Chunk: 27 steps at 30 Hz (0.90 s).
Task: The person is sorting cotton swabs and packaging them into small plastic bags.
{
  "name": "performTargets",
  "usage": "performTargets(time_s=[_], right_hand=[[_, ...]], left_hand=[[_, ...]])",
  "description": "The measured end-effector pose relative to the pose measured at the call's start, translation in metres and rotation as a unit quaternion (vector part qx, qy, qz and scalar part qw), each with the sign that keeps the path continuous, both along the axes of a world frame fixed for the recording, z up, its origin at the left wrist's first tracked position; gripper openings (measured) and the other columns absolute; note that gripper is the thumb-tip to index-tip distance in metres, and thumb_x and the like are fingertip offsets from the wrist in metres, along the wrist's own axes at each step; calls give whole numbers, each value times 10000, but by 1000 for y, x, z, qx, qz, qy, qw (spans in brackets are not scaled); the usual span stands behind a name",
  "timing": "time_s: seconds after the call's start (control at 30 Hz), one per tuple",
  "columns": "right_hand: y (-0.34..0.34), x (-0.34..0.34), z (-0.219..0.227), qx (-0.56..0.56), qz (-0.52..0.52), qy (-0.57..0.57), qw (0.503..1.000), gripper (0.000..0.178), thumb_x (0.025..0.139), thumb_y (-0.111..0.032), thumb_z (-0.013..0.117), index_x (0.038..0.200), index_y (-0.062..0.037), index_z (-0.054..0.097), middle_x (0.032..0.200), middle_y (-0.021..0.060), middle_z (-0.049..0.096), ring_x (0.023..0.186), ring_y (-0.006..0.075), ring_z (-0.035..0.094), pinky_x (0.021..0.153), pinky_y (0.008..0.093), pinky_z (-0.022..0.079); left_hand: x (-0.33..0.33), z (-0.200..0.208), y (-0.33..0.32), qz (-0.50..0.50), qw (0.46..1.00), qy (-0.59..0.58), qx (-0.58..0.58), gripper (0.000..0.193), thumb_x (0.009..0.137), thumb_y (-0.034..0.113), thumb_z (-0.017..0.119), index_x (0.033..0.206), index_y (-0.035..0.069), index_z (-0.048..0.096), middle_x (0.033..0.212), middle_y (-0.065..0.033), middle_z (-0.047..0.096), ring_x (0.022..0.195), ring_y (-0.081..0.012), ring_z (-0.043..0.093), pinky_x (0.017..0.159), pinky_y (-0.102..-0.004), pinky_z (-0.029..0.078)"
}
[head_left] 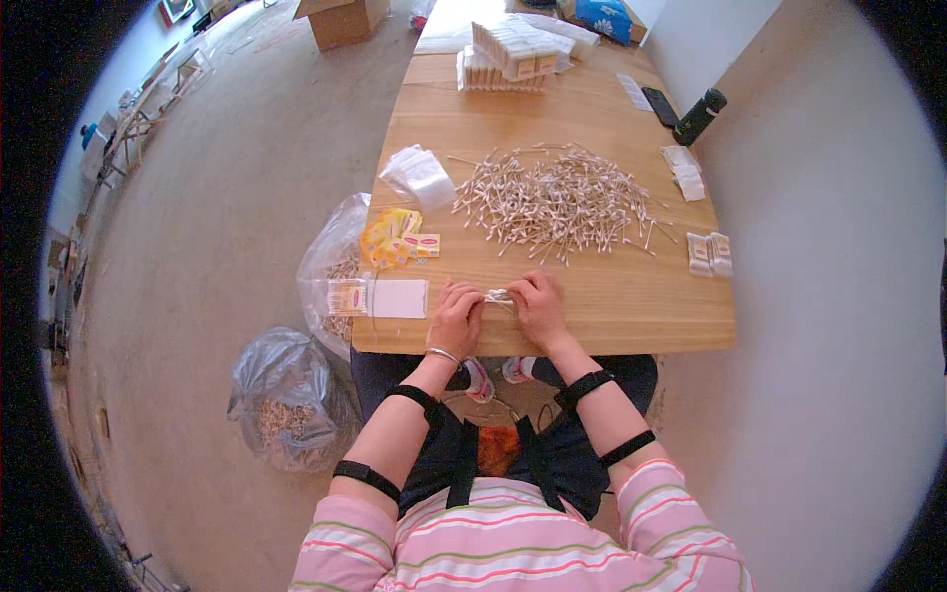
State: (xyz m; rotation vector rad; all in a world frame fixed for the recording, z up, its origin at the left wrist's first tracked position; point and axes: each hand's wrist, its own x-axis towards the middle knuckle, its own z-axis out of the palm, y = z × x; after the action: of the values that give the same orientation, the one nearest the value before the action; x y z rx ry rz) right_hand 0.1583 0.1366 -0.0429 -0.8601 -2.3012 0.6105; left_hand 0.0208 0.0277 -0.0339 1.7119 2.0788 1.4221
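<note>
Close to the table's near edge, a small bunch of cotton swabs [499, 296] lies crosswise between my hands. My left hand [457, 318] has its fingers closed around the bunch's left end. The right end is pinched by my right hand [538, 308]. Beyond my hands spreads a big loose pile of cotton swabs [562, 202]. Left of my left hand is a white flat pad [400, 298], with a filled packet of swabs [347, 296] beside it at the table's left edge. Yellow printed cards [393, 237] lie in a heap just past the pad.
Clear plastic sleeves [418, 178] lie past the cards. Stacked swab packets [503, 69] stand at the far end. Along the right edge are a dark bottle [699, 116], a phone [660, 106] and more packets [709, 255]. Bags of swabs [296, 400] sit on the floor at left.
</note>
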Motion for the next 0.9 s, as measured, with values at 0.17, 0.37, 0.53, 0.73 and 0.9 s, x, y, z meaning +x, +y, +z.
performTargets(time_s=[0.17,0.37,0.53,0.73,0.9], right_hand=[[6,9,-1,36,-81,-18,996,103,759,-188,645,853,-151,664,883,38,578,894,279,512,775,420,378],[24,13,0,26,-156,-16,987,85,763,-202,645,831,-162,676,887,22,587,907,266,521,775,425,386],[18,-9,9,8,-140,-39,989,77,760,-202,647,817,-169,687,879,18,582,906,261,521,789,429,388],[-6,-36,14,-18,17,-44,999,108,778,-149,619,861,-127,685,871,62,597,896,267,538,821,403,403],[2,-22,-4,-92,-167,154,970,250,816,-4,517,1047,-36,607,1099,131,561,1071,265,512,939,355,388]], left_hand=[[-3,-5,-2,-1,1000,-13,-7,52,780,44,599,832,45,594,895,-97,619,965,-282,566,1002,-450,357],[-2,-7,-3,-11,1000,2,-17,44,790,55,582,831,60,598,892,-90,620,968,-275,564,1000,-446,362],[-5,-7,-5,-22,999,7,-24,53,794,60,582,842,62,605,917,-96,613,982,-281,556,1001,-445,364],[2,7,-5,34,999,22,-35,309,765,78,639,1065,73,565,1167,-169,519,1120,-353,472,1025,-431,338],[1,10,-4,32,998,19,-51,523,772,112,642,1249,48,436,1260,-175,472,1210,-366,401,1057,-422,287]])
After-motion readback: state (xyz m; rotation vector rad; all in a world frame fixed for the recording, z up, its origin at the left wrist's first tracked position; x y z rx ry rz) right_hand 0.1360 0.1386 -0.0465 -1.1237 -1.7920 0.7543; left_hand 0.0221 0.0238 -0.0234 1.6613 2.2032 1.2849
